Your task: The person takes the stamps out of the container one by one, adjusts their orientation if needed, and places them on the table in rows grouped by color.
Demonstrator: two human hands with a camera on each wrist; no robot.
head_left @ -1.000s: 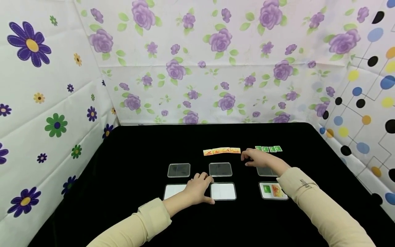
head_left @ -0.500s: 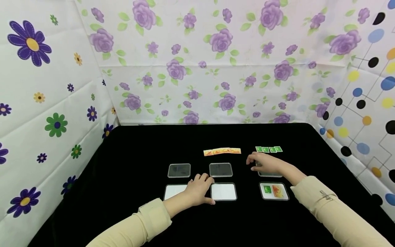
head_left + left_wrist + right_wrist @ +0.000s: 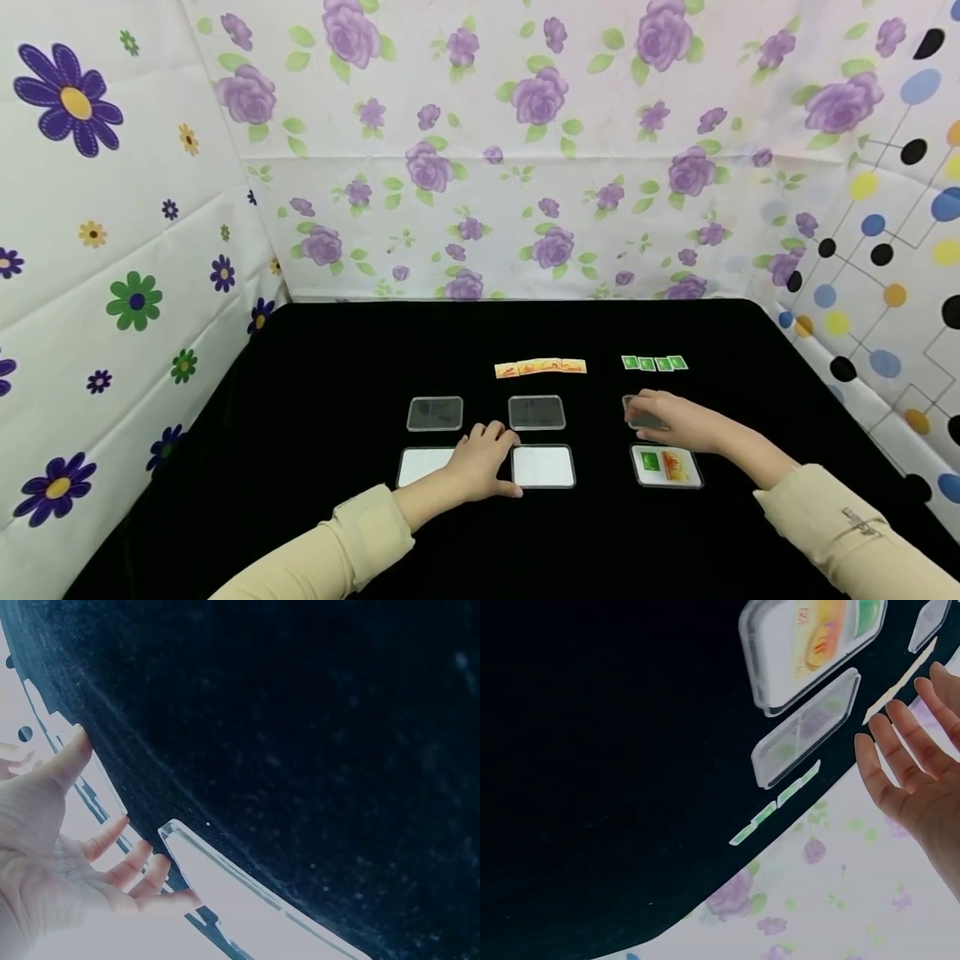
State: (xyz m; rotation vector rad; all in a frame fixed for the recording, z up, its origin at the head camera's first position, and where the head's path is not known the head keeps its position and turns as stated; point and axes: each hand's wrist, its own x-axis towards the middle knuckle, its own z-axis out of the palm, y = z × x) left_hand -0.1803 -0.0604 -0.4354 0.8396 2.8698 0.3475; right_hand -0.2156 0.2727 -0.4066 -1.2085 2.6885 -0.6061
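Note:
My left hand (image 3: 483,462) lies between two shallow clear cases with white inside, the left case (image 3: 423,463) partly behind it and the right case (image 3: 543,465) at its fingertips. Its fingers are spread and loosely bent, with nothing held. My right hand (image 3: 678,419) is low over a clear lid (image 3: 806,731), hiding much of it in the head view. The right wrist view shows its fingers extended, gripping nothing. Nearer the body, a case (image 3: 666,465) holds a green card and an orange card on white. Several small green cards (image 3: 647,364) lie beyond the right hand.
Two more clear lids, one at the left (image 3: 435,414) and one in the middle (image 3: 536,412), lie behind the white cases. A row of orange-yellow cards (image 3: 540,367) lies farther back. Patterned cloth walls (image 3: 480,167) enclose the black table (image 3: 337,358).
My right hand has moved right and toward the body, from beside the orange cards to over the right-hand lid. The left hand has stayed in place.

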